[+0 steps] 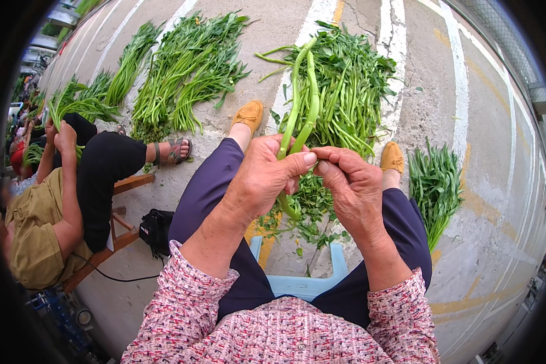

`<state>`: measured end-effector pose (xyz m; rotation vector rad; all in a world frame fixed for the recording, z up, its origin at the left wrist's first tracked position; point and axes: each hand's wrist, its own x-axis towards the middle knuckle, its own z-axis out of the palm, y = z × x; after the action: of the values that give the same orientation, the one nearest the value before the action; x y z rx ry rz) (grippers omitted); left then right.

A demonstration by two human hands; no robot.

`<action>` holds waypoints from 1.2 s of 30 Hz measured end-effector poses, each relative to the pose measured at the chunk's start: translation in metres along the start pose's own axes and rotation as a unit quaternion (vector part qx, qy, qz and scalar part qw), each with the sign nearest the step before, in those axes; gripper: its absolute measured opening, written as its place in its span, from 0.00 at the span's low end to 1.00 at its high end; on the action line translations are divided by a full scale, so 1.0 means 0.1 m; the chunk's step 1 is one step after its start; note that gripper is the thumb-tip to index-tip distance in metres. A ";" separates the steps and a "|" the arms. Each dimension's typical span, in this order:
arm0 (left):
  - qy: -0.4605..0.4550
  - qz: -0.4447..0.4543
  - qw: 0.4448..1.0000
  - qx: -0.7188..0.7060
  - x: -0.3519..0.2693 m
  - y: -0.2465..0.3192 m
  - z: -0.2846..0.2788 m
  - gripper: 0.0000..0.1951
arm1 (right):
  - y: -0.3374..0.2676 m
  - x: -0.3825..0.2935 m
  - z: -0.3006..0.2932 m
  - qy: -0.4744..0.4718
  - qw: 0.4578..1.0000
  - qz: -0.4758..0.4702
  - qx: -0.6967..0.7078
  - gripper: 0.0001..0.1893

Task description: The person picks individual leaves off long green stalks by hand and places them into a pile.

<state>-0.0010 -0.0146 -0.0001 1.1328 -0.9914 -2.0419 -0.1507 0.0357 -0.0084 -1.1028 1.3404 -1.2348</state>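
Note:
Two long green stems (313,91), apparently water spinach and bare of leaves, rise from my left hand (266,177). Its thumb and fingers are wrapped around them, and their lower end curves out below the fist. My right hand (352,182) is beside it, with bent thumb and forefinger brought together against the left thumb tip. Whether anything small is pinched there is hidden. Beyond both hands a large heap of leafy greens (346,86) lies on the pavement between my feet. Loose picked leaves (311,200) are scattered beneath my hands.
A light-blue plastic stool (300,284) is under me. Another bunch of greens (432,191) lies right of my right shoe. More heaps (191,68) spread at the left. There a person (50,218) on a wooden bench (134,182) holds greens, near a black bag (156,230).

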 end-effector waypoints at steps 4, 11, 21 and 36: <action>0.000 -0.005 1.000 -0.007 -0.01 0.01 0.01 0.08 | 0.04 0.00 -0.01 0.006 0.999 -0.013 -0.030 0.08; -0.015 -0.009 1.000 -0.003 -0.01 -0.01 0.01 0.05 | 0.03 0.02 -0.02 0.007 0.988 -0.092 -0.120 0.03; -0.023 -0.021 0.996 -0.079 0.02 -0.07 0.09 0.04 | 0.13 0.04 -0.06 0.058 0.996 0.070 -0.004 0.05; 0.121 0.049 0.937 -0.325 0.11 0.11 -0.53 0.08 | 0.11 0.11 -0.26 0.072 0.960 0.158 0.221 0.06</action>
<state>0.0415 -0.0459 -0.0149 0.9115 -0.2053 -1.8735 -0.1779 0.0288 -0.0195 -0.4727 1.2082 -1.3051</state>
